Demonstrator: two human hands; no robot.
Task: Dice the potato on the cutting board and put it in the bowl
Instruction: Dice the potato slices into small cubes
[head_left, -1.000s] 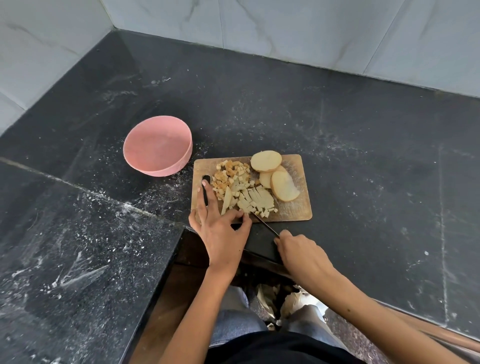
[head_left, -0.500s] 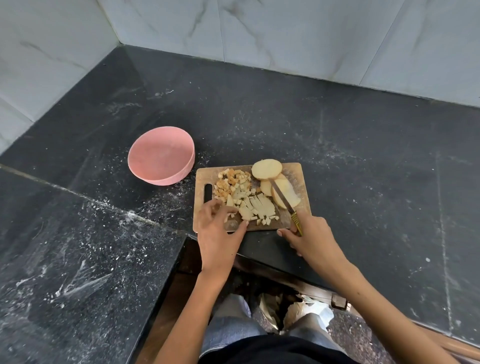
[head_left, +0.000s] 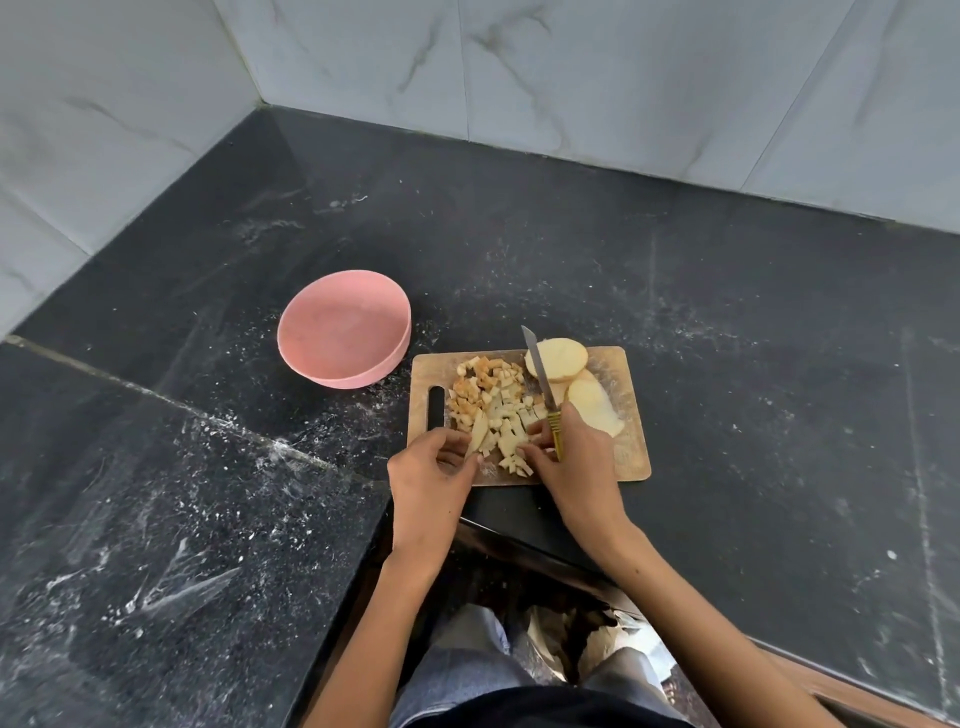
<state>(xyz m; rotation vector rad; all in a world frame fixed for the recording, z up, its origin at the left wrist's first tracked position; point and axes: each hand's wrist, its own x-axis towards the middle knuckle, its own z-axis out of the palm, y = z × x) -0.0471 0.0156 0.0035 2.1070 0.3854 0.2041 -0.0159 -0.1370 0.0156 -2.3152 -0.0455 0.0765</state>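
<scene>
A wooden cutting board (head_left: 631, 457) lies on the black counter. A heap of diced potato (head_left: 488, 387) and potato strips (head_left: 506, 434) covers its left half. Round potato slices (head_left: 558, 357) lie at its back right. My right hand (head_left: 569, 457) grips the yellow handle of a knife (head_left: 540, 374), whose blade points away from me over the board; its fingertips touch the strips. My left hand (head_left: 434, 470) is at the board's near left corner, its curled fingertips on a long strip. The pink bowl (head_left: 343, 327) stands empty, left of the board.
The black stone counter (head_left: 727, 338) runs into a corner of grey marbled wall tiles (head_left: 571, 67). Its front edge steps back just below the board, where my legs show. White dust speckles the counter.
My right hand moved onto the board and swung the knife to point away from me. My left hand shifted to the strips at the near edge. The camera tilted up.
</scene>
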